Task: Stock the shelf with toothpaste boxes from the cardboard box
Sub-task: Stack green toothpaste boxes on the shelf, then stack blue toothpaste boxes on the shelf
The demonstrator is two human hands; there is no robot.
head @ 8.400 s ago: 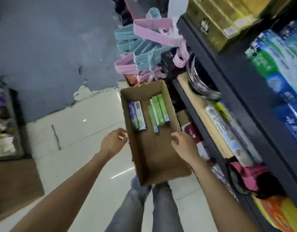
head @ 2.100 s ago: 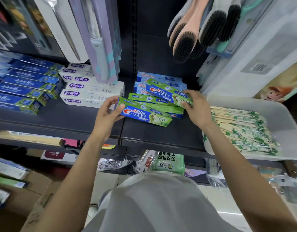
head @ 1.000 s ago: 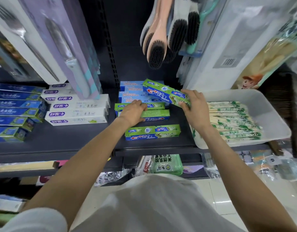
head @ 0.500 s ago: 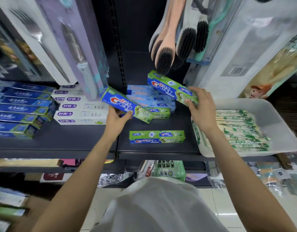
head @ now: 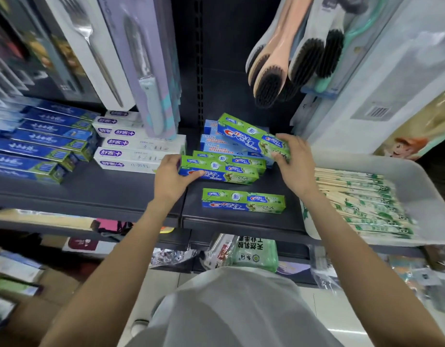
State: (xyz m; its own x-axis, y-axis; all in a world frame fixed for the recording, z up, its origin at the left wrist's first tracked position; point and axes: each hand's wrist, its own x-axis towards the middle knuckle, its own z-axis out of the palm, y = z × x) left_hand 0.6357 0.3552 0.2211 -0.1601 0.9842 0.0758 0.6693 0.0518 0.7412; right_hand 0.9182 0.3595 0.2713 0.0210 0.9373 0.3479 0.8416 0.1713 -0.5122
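My left hand (head: 170, 175) grips the left end of a green toothpaste box (head: 226, 172) that lies on the dark shelf (head: 116, 194), against another green box (head: 244, 160) behind it. My right hand (head: 292, 162) holds the right end of a second green toothpaste box (head: 249, 137), tilted above a stack of light blue boxes (head: 216, 144). One more green box (head: 242, 200) lies alone near the shelf's front edge. The cardboard box (head: 28, 311) shows only as a blurred corner at the lower left.
White toothpaste boxes (head: 138, 151) and dark blue ones (head: 41, 146) fill the shelf's left side. A white tray (head: 421, 191) of wrapped chopsticks sits at the right. Brushes (head: 286, 63) and packaged cutlery (head: 131, 66) hang overhead. Packaged goods fill the shelf below.
My left hand has lowered its green box from a raised tilt down onto the shelf in front of the other green box. My right hand still holds its box tilted over the blue stack.
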